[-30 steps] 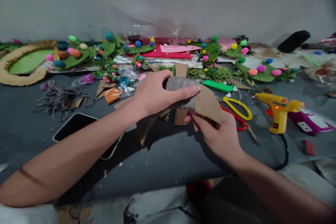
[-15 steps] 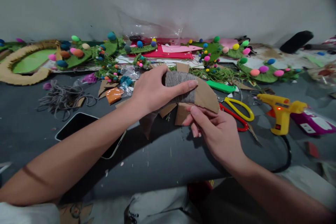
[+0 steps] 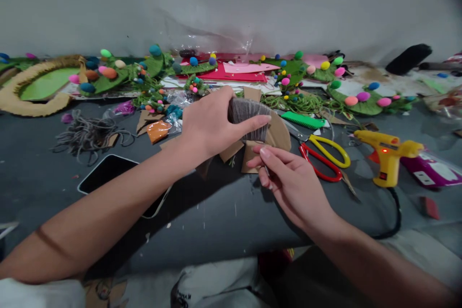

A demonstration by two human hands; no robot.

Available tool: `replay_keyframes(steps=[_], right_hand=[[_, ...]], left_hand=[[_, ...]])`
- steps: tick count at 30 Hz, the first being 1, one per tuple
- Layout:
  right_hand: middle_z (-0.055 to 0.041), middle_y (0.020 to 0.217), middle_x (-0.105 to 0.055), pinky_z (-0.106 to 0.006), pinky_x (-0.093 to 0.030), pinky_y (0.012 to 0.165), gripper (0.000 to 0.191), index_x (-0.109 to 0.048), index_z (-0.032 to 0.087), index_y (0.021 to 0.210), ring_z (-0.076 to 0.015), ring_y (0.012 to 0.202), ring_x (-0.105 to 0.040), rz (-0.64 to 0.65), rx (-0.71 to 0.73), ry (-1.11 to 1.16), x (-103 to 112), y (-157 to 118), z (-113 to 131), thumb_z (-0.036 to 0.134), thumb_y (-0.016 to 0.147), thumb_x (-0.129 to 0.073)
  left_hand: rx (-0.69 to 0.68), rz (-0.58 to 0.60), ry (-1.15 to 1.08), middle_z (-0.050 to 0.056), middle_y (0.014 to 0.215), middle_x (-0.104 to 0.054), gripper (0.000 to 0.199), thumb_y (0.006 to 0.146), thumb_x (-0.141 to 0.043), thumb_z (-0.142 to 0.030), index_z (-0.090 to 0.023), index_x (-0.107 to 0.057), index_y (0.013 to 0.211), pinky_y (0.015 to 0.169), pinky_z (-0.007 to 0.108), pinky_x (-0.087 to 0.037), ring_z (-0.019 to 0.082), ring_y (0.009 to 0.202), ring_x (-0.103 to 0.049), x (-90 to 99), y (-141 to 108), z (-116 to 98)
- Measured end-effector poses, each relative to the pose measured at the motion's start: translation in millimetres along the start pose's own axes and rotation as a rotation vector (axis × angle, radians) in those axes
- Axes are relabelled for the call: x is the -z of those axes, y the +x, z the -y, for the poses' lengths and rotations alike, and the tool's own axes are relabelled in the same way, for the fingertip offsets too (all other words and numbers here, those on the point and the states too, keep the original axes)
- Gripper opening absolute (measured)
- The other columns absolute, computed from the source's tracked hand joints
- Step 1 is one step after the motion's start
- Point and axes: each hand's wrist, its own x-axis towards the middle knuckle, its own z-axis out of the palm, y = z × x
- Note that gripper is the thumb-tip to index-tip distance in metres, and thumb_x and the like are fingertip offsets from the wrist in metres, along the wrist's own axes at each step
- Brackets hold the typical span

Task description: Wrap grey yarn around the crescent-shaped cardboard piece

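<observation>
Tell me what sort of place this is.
Likely a craft workspace: a glue gun and scissors lie on the dark table, and the left hand holds yarn-wrapped cardboard.

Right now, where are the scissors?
In the head view, the scissors lie right of centre, between the person's right hand and the yellow glue gun.

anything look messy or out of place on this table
Yes: grey yarn lies in a loose tangle beyond the phone, unlike the close-wound grey wrapping gripped by the left hand. Pale scraps also litter the dark tabletop near its front edge.
</observation>
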Motion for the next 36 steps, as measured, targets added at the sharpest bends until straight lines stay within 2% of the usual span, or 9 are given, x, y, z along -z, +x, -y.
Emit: replay_keyframes(steps=[5,11,19,22,26,28,32,34,36], right_hand=[[-0.0057,0.080,-0.076,-0.024,-0.044,0.049,0.029,-0.076,0.015,0.091,-0.0093,0.052,-0.057,0.050,0.112,-0.416,8,0,7,0.043,0.093,-0.068],[-0.0007,0.080,-0.074,-0.027,-0.047,0.061,0.011,-0.073,0.020,0.095,-0.0138,0.067,-0.065,0.091,0.514,-1.049,30,2,25,0.025,0.096,-0.063],[-0.0099,0.103,-0.070,-0.034,-0.052,0.081,0.011,-0.072,0.018,0.098,-0.0215,0.095,-0.066,0.133,0.951,-1.358,38,7,36,0.020,0.097,-0.061],[-0.0126,0.118,-0.066,-0.034,-0.052,0.092,0.006,-0.070,0.018,0.096,-0.0219,0.110,-0.065,0.123,0.937,-1.275,38,8,36,0.018,0.095,-0.064],[-0.0099,0.114,-0.071,-0.029,-0.054,0.091,0.006,-0.069,0.018,0.092,-0.0190,0.110,-0.069,0.134,0.867,-1.193,38,8,34,0.014,0.093,-0.065],[-0.0100,0.112,-0.071,-0.029,-0.055,0.088,0.006,-0.069,0.018,0.089,-0.0195,0.106,-0.070,0.108,0.853,-1.175,39,9,34,0.014,0.092,-0.066],[-0.0103,0.105,-0.068,-0.027,-0.056,0.071,0.008,-0.071,0.017,0.084,-0.0189,0.096,-0.069,0.021,0.789,-1.089,41,13,34,0.019,0.091,-0.067],[-0.0100,0.103,-0.067,-0.025,-0.055,0.066,0.011,-0.073,0.018,0.082,-0.0187,0.094,-0.068,-0.027,0.737,-1.031,43,17,36,0.023,0.090,-0.069],[-0.0096,0.103,-0.068,-0.025,-0.056,0.066,0.012,-0.074,0.018,0.080,-0.0190,0.095,-0.068,-0.077,0.691,-0.978,44,19,38,0.026,0.089,-0.072]], left_hand=[[-0.062,0.019,0.115,0.009,0.090,-0.068,0.073,0.076,-0.051,-0.090,-0.021,-0.062,0.099,0.066,0.033,-0.037,0.029,0.088,-0.066,7.3,-2,-5],[-0.135,0.104,0.182,0.010,0.091,-0.072,0.071,0.076,-0.052,-0.089,-0.022,-0.064,0.097,0.063,0.034,-0.036,0.030,0.086,-0.067,16.8,-2,-7],[-0.193,0.233,0.219,0.007,0.079,-0.069,0.073,0.076,-0.046,-0.092,-0.021,-0.060,0.084,0.059,0.032,-0.033,0.027,0.076,-0.066,11.7,2,-4],[-0.234,0.268,0.227,0.007,0.080,-0.069,0.069,0.078,-0.049,-0.088,-0.020,-0.058,0.083,0.057,0.031,-0.030,0.026,0.074,-0.066,9.9,1,-3],[-0.311,0.251,0.196,0.007,0.089,-0.070,0.059,0.083,-0.055,-0.077,-0.019,-0.059,0.090,0.062,0.032,-0.036,0.026,0.080,-0.066,8.2,0,0],[-0.363,0.152,0.139,0.008,0.097,-0.071,0.049,0.086,-0.060,-0.066,-0.018,-0.061,0.099,0.070,0.034,-0.042,0.026,0.086,-0.067,10.6,-2,-1],[-0.552,-0.187,-0.090,0.010,0.106,-0.070,0.024,0.092,-0.060,-0.034,-0.016,-0.062,0.107,0.089,0.038,-0.045,0.024,0.100,-0.064,28.0,-18,-11],[-0.630,-0.143,-0.244,0.006,0.098,-0.070,0.013,0.093,-0.058,-0.028,-0.019,-0.064,0.101,0.084,0.034,-0.047,0.019,0.091,-0.064,36.8,-33,-18],[-0.681,0.109,-0.297,0.002,0.086,-0.070,0.012,0.094,-0.057,-0.028,-0.020,-0.066,0.094,0.070,0.031,-0.045,0.016,0.076,-0.062,38.6,-47,-23]])
